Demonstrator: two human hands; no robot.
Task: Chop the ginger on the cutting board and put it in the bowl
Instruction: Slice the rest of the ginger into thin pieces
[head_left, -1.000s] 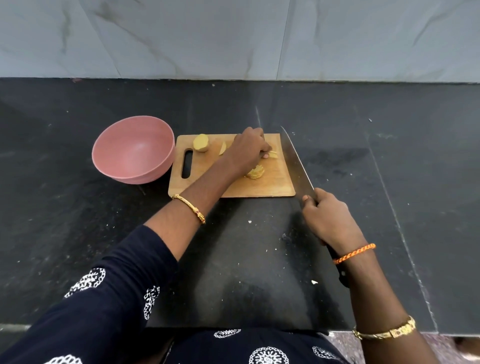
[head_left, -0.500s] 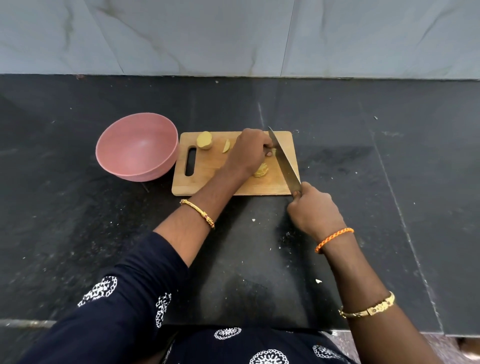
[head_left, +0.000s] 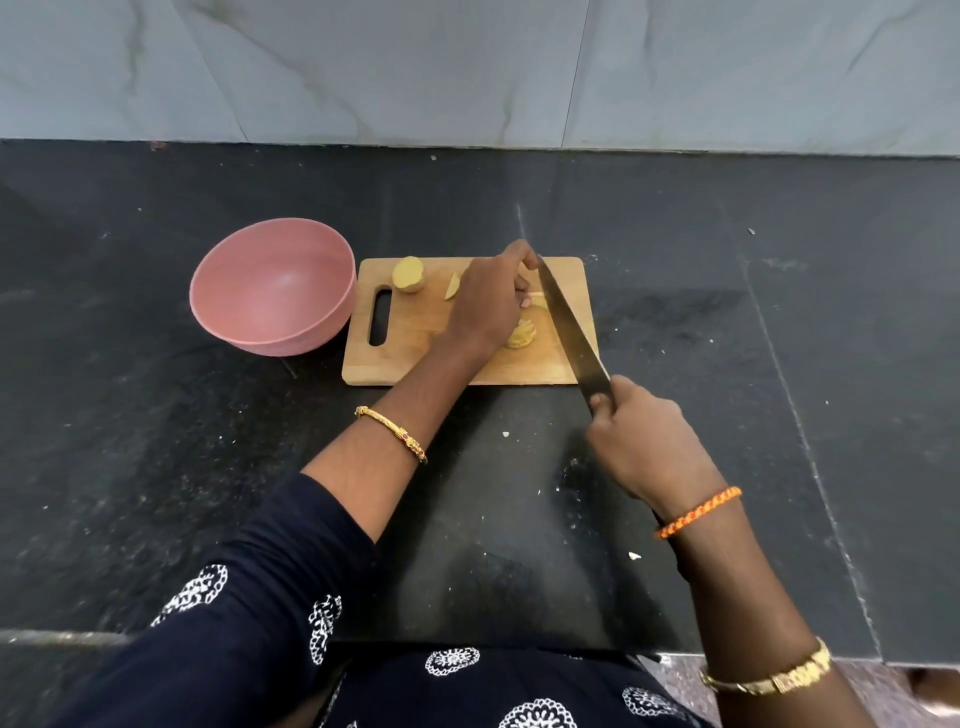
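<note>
A small wooden cutting board (head_left: 405, 358) lies on the black counter. On it are a ginger chunk (head_left: 409, 274) at the far left, a thin slice (head_left: 452, 286) beside it, and a pile of cut ginger (head_left: 521, 334) near the middle. My left hand (head_left: 488, 301) presses a ginger piece down on the board, mostly hiding it. My right hand (head_left: 641, 441) grips the handle of a large knife (head_left: 569, 325), whose blade rests just right of the left fingertips. The pink bowl (head_left: 272, 286) stands empty to the left of the board.
The black stone counter (head_left: 779, 312) runs to a grey marble wall (head_left: 467, 67) behind. Small pale crumbs lie on the counter in front of the board. The counter's front edge is right by my body.
The knife has swung from beside the board's right edge inward over the board, up against my left fingertips. My left hand has stayed on the ginger.
</note>
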